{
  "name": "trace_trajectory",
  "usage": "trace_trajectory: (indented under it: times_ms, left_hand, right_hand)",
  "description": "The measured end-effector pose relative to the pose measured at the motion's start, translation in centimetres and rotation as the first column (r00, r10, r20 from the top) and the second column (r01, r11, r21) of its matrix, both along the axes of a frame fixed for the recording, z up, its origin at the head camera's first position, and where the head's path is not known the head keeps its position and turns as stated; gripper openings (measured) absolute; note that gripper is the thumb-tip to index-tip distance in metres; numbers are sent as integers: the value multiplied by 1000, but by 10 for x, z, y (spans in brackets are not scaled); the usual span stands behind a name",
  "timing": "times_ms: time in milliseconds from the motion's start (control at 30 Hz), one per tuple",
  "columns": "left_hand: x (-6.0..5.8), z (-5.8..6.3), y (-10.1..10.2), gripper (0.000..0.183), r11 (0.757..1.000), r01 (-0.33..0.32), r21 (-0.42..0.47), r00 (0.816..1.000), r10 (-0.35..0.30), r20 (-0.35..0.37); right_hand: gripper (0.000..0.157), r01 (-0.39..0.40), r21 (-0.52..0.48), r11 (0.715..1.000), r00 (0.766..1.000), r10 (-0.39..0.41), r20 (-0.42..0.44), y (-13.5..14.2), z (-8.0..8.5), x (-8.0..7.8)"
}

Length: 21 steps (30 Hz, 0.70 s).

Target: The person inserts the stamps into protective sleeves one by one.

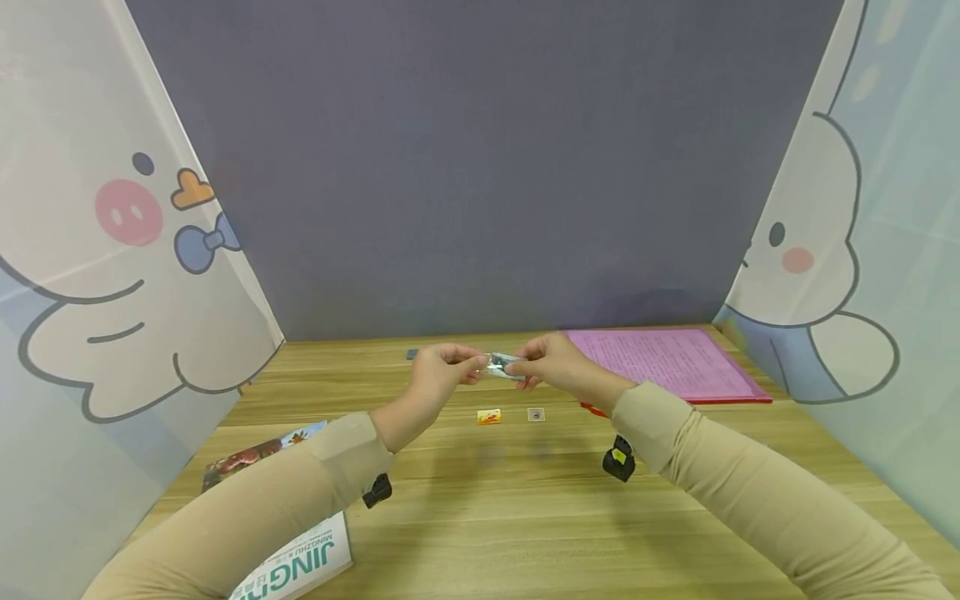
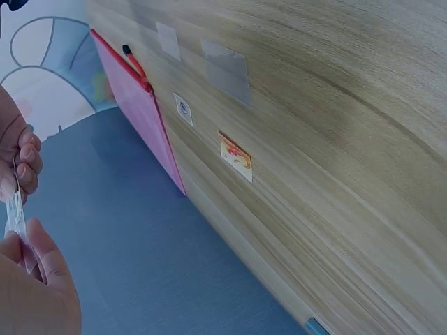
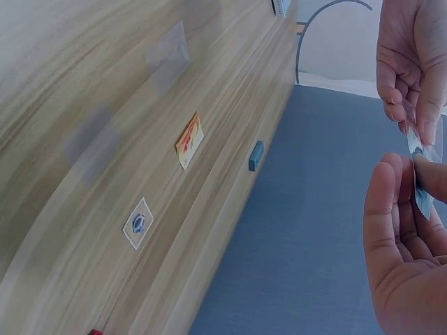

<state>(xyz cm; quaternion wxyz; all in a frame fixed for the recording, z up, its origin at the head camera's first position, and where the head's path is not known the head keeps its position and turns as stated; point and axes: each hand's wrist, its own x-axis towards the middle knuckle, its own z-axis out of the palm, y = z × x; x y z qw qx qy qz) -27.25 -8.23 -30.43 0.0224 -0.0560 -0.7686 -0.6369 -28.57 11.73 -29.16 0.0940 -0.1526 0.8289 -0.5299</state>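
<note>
Pinching opp. ends of a small clear-&-bluish sachet [image 1: 502,365], both hands hold it up off the bench [image 1: 480,542], near the far edge: L hand [image 1: 441,375] w/ thumb & fingers on the left end, R hand [image 1: 558,364] on the right end, only a short gap btwn fingertips. Right wrist view shows a zigzag edge on the sachet.

Just nearer the person, flat on the bench: yellow-orange printed pack [image 1: 489,417], & to its right, apart, a white-bordered square card [image 1: 536,414] w/ round blue-grey mark. Small blue block [image 3: 256,155] lies at the far edge, left of L hand in head view. Far right: pink folder [image 1: 671,362] w/ red edging & printed text. Near left, partly behind the sleeve [image 1: 277,492]: white item w/ green letters [image 1: 300,558], book or box, can't tell. Grey backdrop [image 1: 487,167] behind.
</note>
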Motion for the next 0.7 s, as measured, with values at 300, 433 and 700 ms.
trace_trajectory:
  times_ms: [300, 433, 700]
  left_hand:
    - [0, 0, 1, 15, 1000, 24, 15, 1000, -24, 2]
    - [0, -1, 1, 15, 999, 33, 25, 999, -33, 14]
    - [2, -1, 2, 16, 999, 44, 18, 999, -44, 11]
  right_hand:
    - [20, 2, 11, 1000, 999, -2, -40, -1, 2, 0]
    - [19, 4, 17, 1000, 999, -3, -46, -1, 2, 0]
    - [21, -5, 29, 1000, 999, 7, -45, -1, 1, -3]
